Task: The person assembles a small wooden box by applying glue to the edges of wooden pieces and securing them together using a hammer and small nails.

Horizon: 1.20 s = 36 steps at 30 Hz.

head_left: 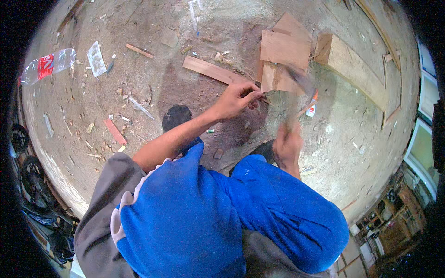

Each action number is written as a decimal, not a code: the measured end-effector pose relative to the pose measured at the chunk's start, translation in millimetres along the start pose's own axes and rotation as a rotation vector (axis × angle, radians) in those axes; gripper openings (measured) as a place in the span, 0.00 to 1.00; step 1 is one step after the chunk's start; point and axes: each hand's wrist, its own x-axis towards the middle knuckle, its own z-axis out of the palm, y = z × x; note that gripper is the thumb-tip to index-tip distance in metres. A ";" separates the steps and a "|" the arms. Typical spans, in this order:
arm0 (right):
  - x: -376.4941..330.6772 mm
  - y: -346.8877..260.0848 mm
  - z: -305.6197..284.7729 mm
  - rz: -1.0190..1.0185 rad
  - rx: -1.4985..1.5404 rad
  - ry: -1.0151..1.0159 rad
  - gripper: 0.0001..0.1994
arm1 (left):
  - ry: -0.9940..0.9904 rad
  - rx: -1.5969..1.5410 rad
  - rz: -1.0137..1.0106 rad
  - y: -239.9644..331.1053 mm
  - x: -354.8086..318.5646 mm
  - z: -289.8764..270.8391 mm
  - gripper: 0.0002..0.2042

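I squat over a dusty concrete floor in blue trousers. My left hand (235,99) pinches something small, probably a nail, against a small wooden block (277,79); the item is too small to tell for sure. My right hand (287,146) grips the handle of a hammer (300,83), whose head is blurred above the block. Behind the block lie flat wooden boards (283,46), stacked and touching it. A long wooden strip (211,69) lies to the left of my left hand.
A thick plank (357,69) lies at the right, with thin wooden strips (391,88) beyond it. A plastic bottle with a red label (46,65) lies at the far left. A small glue tube (311,109), scraps and chips litter the floor.
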 end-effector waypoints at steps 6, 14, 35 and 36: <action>-4.5 10.1 -7.2 0.253 0.510 0.149 0.12 | 0.032 0.097 0.076 -6.1 -9.0 5.4 0.13; 19.3 -13.5 -12.0 0.272 0.122 -0.218 0.09 | 0.274 0.334 0.214 20.6 23.8 -15.7 0.13; 29.0 -11.5 -6.9 0.178 0.106 -0.109 0.13 | 0.223 0.385 0.317 20.8 47.1 2.3 0.17; 27.1 -10.2 -6.5 0.190 0.139 -0.074 0.13 | 0.230 0.362 0.322 19.9 46.8 3.3 0.17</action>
